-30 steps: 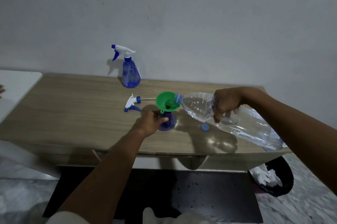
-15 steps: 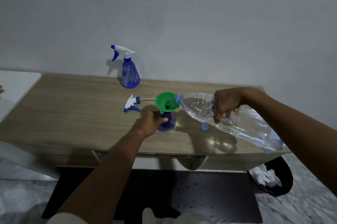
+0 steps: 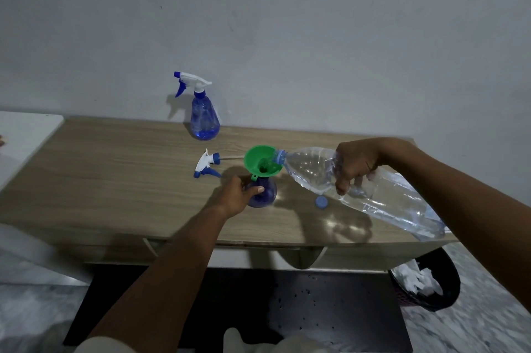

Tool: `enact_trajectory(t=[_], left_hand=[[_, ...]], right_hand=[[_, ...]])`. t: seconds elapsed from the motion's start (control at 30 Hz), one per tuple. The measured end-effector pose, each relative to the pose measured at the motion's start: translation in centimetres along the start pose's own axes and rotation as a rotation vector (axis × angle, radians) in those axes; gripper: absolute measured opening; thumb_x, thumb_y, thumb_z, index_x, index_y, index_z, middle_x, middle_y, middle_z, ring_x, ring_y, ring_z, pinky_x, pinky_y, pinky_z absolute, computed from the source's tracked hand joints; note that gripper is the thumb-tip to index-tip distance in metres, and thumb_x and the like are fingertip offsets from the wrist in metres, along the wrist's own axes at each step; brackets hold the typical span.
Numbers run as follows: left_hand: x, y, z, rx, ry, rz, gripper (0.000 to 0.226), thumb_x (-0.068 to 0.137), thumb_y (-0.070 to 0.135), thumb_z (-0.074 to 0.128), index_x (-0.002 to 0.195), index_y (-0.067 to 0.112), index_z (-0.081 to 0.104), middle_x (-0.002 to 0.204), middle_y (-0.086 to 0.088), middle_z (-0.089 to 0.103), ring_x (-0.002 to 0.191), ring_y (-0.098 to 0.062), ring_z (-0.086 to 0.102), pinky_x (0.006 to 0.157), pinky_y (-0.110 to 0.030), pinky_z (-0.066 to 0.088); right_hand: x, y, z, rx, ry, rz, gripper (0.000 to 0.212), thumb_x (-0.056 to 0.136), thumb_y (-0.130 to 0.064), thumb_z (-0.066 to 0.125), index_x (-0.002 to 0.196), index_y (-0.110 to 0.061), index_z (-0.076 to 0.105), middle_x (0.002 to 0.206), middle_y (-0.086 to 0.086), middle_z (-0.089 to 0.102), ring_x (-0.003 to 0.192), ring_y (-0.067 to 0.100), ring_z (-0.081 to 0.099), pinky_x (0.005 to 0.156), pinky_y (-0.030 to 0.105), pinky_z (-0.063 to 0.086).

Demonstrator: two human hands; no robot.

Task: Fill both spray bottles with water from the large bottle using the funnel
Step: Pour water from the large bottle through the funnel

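A green funnel (image 3: pixel 260 161) sits in the neck of an open blue spray bottle (image 3: pixel 265 194) on the wooden table (image 3: pixel 115 180). My left hand (image 3: pixel 237 194) grips that bottle's body. My right hand (image 3: pixel 355 164) holds the large clear water bottle (image 3: pixel 373 194) tilted on its side, its mouth over the funnel's rim. The unscrewed spray head (image 3: pixel 207 164) with its tube lies left of the funnel. A second blue spray bottle (image 3: pixel 204 117), with its head on, stands upright near the wall.
A small blue cap (image 3: pixel 321 202) lies on the table under the large bottle. A dark bin (image 3: pixel 428 285) with white paper stands on the floor at the right. A white surface (image 3: pixel 23 137) adjoins the table's left end.
Almost nothing has moved; both hands keep their hold while the large bottle stays tipped into the funnel.
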State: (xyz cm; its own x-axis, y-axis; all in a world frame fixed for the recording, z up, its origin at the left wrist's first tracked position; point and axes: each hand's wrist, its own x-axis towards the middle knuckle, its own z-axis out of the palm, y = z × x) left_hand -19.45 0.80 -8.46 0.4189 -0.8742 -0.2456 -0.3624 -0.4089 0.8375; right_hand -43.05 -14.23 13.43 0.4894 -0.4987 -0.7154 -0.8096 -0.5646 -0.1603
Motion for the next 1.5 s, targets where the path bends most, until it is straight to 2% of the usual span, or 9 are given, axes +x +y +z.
enact_trajectory(t=[0.17, 0.33, 0.63, 0.8, 0.87, 0.97, 1.1, 1.27, 1.5], left_hand=[[0.3, -0.3, 0.1, 0.008, -0.011, 0.024, 0.045, 0.066, 0.077, 0.066, 0.106, 0.056, 0.063, 0.101, 0.014, 0.075, 0.101, -0.019, 0.070, 0.094, -0.050, 0.056], [0.0, 0.3, -0.1, 0.007, -0.019, 0.027, 0.035, 0.066, 0.076, 0.064, 0.098, 0.063, 0.062, 0.100, 0.012, 0.075, 0.100, -0.020, 0.070, 0.095, -0.051, 0.055], [0.6, -0.4, -0.1, -0.011, -0.045, 0.015, 0.051, 0.066, 0.078, 0.065, 0.111, 0.053, 0.063, 0.104, 0.010, 0.075, 0.102, -0.019, 0.070, 0.096, -0.052, 0.054], [-0.2, 0.6, -0.3, -0.023, -0.040, 0.012, 0.043, 0.068, 0.073, 0.065, 0.106, 0.055, 0.064, 0.102, 0.009, 0.075, 0.101, -0.019, 0.069, 0.096, -0.051, 0.054], [-0.9, 1.5, -0.4, -0.017, -0.030, 0.014, 0.041, 0.076, 0.063, 0.070, 0.113, 0.045, 0.066, 0.103, 0.006, 0.075, 0.102, -0.019, 0.069, 0.097, -0.050, 0.054], [-1.4, 2.4, -0.3, -0.056, -0.031, 0.016, 0.035, 0.091, 0.032, 0.073, 0.124, 0.022, 0.068, 0.106, -0.002, 0.074, 0.106, -0.022, 0.067, 0.101, -0.047, 0.052], [-1.9, 2.8, -0.5, -0.071, -0.038, 0.022, 0.032, 0.091, 0.026, 0.074, 0.122, 0.018, 0.068, 0.106, -0.006, 0.073, 0.108, -0.025, 0.067, 0.101, -0.048, 0.052], [-0.6, 0.8, -0.5, 0.007, -0.040, -0.014, 0.041, 0.067, 0.073, 0.066, 0.106, 0.058, 0.063, 0.103, 0.010, 0.074, 0.102, -0.018, 0.069, 0.095, -0.050, 0.056], [-0.9, 1.3, -0.5, -0.005, -0.037, -0.014, 0.048, 0.066, 0.072, 0.065, 0.108, 0.049, 0.065, 0.104, 0.010, 0.075, 0.103, -0.017, 0.069, 0.097, -0.049, 0.054]], right_hand=[[-0.1, 0.0, 0.0, -0.004, -0.007, 0.000, 0.016, 0.067, -0.027, 0.088, 0.069, -0.020, 0.075, 0.067, -0.004, 0.074, 0.063, 0.014, 0.073, 0.057, 0.028, 0.050], [0.0, 0.0, -0.1, -0.005, -0.002, 0.005, 0.017, 0.066, -0.027, 0.088, 0.069, -0.020, 0.073, 0.069, -0.004, 0.075, 0.063, 0.014, 0.071, 0.056, 0.027, 0.050], [-0.1, -0.1, -0.1, -0.003, -0.012, 0.001, 0.016, 0.068, -0.026, 0.087, 0.072, -0.020, 0.073, 0.067, -0.005, 0.074, 0.065, 0.015, 0.071, 0.061, 0.031, 0.049], [-0.1, -0.1, -0.2, -0.010, -0.006, 0.000, 0.016, 0.068, -0.027, 0.087, 0.072, -0.020, 0.074, 0.069, -0.005, 0.075, 0.065, 0.014, 0.072, 0.059, 0.029, 0.052], [-0.1, -0.1, -0.2, -0.006, -0.007, -0.002, 0.016, 0.068, -0.026, 0.087, 0.073, -0.020, 0.074, 0.068, -0.005, 0.074, 0.065, 0.014, 0.072, 0.060, 0.029, 0.051], [-0.2, -0.1, -0.2, -0.009, -0.010, 0.000, 0.015, 0.069, -0.026, 0.087, 0.072, -0.019, 0.074, 0.064, -0.007, 0.073, 0.065, 0.014, 0.072, 0.060, 0.029, 0.051], [-0.2, -0.1, -0.3, -0.011, -0.013, -0.009, 0.014, 0.068, -0.027, 0.087, 0.069, -0.020, 0.075, 0.064, -0.006, 0.073, 0.066, 0.015, 0.073, 0.060, 0.030, 0.051], [-0.1, 0.0, -0.3, -0.009, -0.006, 0.001, 0.017, 0.067, -0.026, 0.087, 0.076, -0.017, 0.076, 0.070, -0.004, 0.075, 0.065, 0.015, 0.074, 0.058, 0.029, 0.051], [0.1, 0.2, -0.2, -0.003, -0.012, 0.006, 0.019, 0.066, -0.026, 0.088, 0.078, -0.016, 0.078, 0.070, -0.003, 0.075, 0.063, 0.015, 0.073, 0.057, 0.029, 0.050]])
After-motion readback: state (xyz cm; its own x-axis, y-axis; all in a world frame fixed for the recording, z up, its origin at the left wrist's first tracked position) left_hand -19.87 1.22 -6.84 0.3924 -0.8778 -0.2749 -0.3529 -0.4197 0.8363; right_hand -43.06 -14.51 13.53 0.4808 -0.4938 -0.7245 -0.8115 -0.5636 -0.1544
